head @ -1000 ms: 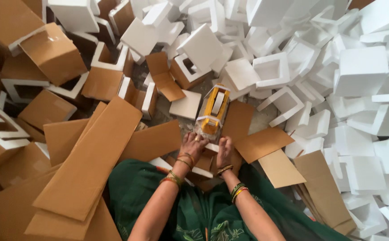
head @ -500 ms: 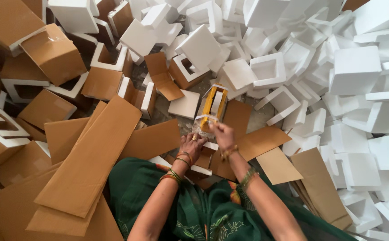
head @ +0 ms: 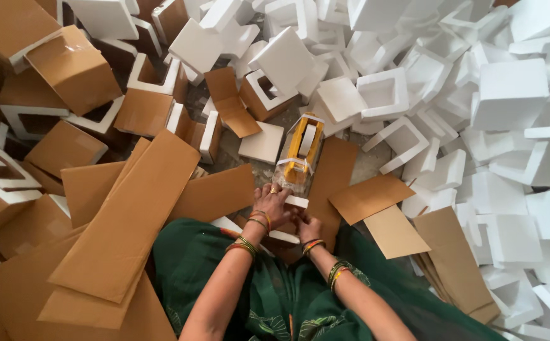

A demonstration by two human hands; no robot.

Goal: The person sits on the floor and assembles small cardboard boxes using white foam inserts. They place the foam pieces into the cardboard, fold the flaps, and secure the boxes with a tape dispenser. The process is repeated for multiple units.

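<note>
Left hand (head: pixel 273 203): fingers spread, pressing down on a white foam block (head: pixel 295 203) right in front of the lap.
Right hand (head: pixel 309 228): curled low beside the left, on the same foam piece; how tight the grip is, cannot tell.
Yellow item (head: pixel 302 151): wrapped in clear plastic, lying on the floor just beyond the hands, its near end touching the foam block.
Cardboard sheets (head: pixel 130 221): long brown panels fanned out to the left, more flat pieces to the right.
Foam pile (head: pixel 508 95): white moulded packing pieces heaped across the top and right.
Wrists: bangles on both, green garment below.
</note>
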